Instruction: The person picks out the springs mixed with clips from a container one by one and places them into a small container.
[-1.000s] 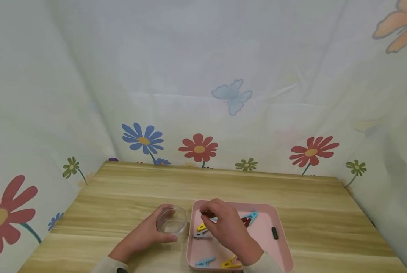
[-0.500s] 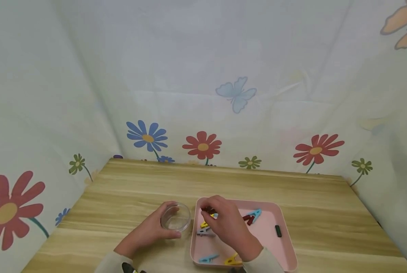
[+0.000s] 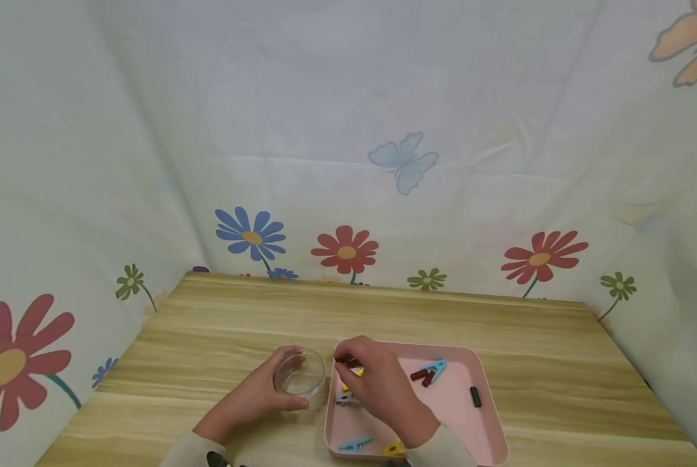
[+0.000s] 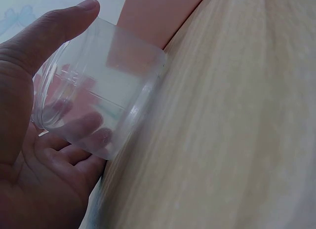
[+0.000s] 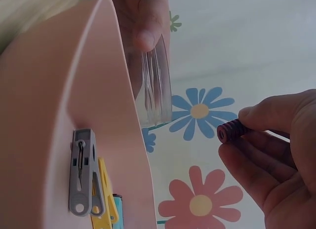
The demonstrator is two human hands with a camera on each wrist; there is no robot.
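Thumb and fingers of my left hand (image 3: pixel 257 392) curl round a clear plastic jar (image 3: pixel 300 374), left of the pink tray (image 3: pixel 459 428). In the left wrist view the jar (image 4: pixel 116 76) has its base at the wooden table; nothing shows inside it. My right hand (image 3: pixel 383 392), over the tray's left part, pinches a dark red coil spring (image 5: pixel 230 131) between thumb and fingers. The spring is apart from the jar. Two dark red pieces (image 3: pixel 423 375) lie by a blue clothespin (image 3: pixel 439 370) in the tray, with a dark green piece (image 3: pixel 476 397) farther right.
More clothespins lie in the tray: a grey one (image 5: pixel 81 172), a yellow one (image 5: pixel 106 199), another blue one (image 3: pixel 355 445) and a yellow one (image 3: pixel 392 447) near its front wall. A flowered cloth (image 3: pixel 302 162) stands behind the wooden table (image 3: pixel 255 305).
My right hand has moved a little left with the spring, nearer the jar. The left hand keeps its hold on the jar. The head view has shifted slightly.
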